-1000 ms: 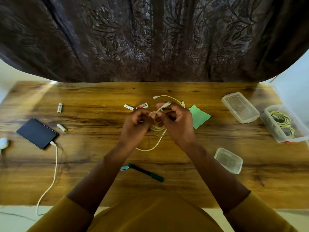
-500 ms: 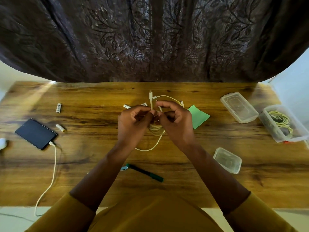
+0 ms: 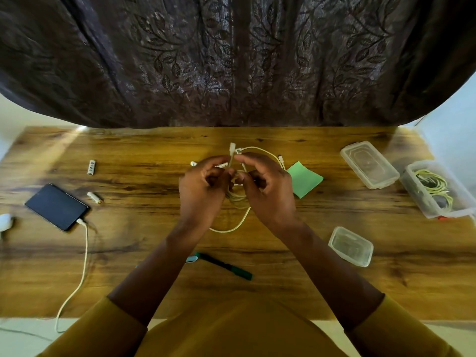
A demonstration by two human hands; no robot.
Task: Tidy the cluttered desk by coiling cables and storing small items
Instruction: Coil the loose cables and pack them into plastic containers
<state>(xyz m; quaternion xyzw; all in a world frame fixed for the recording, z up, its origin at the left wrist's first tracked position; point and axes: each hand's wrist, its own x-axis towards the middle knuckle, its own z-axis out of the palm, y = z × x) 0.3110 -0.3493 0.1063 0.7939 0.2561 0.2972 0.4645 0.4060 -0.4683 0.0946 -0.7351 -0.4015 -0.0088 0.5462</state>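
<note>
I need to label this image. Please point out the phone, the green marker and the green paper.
phone (image 3: 56, 206), head view, screen middle.
green marker (image 3: 226, 266), head view, barrel middle.
green paper (image 3: 305, 179), head view, sheet middle.

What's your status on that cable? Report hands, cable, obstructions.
Left hand and right hand both gripping the white cable, part-coiled, one loop hanging to the desk. Nothing in the way.

Head-worn view, down onto desk (image 3: 283, 292)
</note>
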